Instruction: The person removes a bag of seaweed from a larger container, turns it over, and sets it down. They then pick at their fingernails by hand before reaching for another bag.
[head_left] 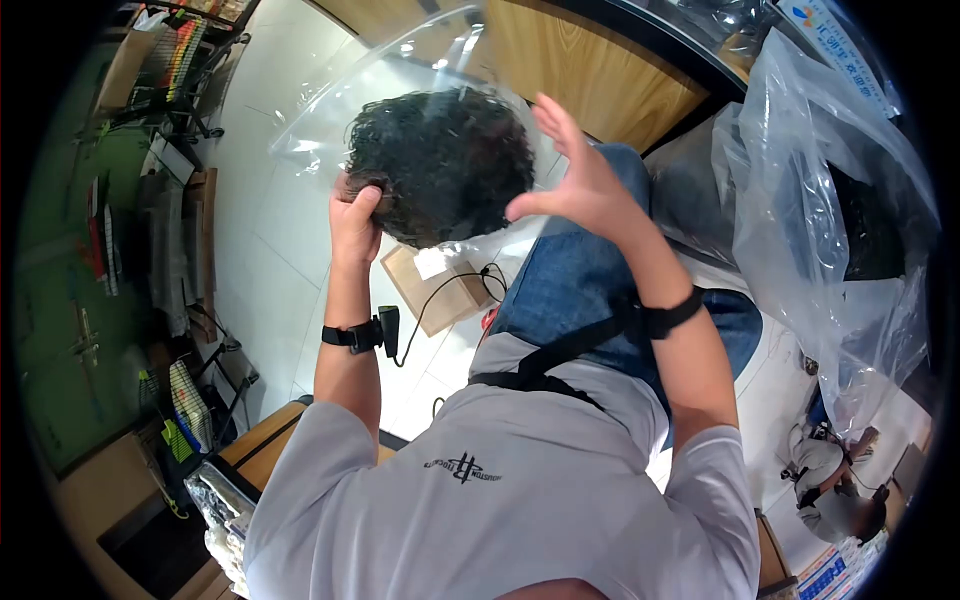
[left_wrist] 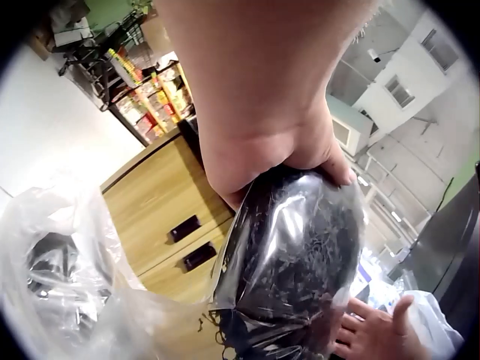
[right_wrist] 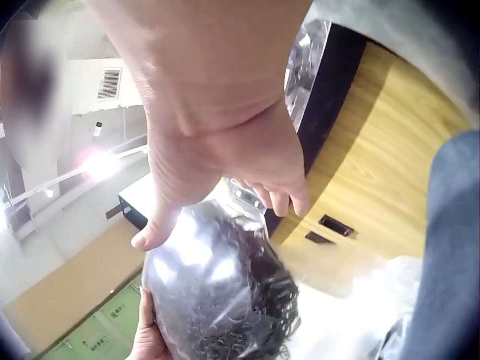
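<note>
A clear plastic bag encloses a round, dark mass of dried, stringy strands resembling seaweed. At its left edge my left hand grips it, thumb on the near face and the other fingers mostly hidden behind. In the left wrist view the film lies tight and shiny over the dark strands. My right hand is spread beside the right edge, its thumb tip close to the bag and the fingers raised. From the right wrist view, that hand's thumb and fingers arch above the bag without gripping it.
A wooden cabinet stands ahead. On the right hangs a large clear plastic bag with dark contents. A cardboard box and a black cable lie below the hands. Another person is at lower right.
</note>
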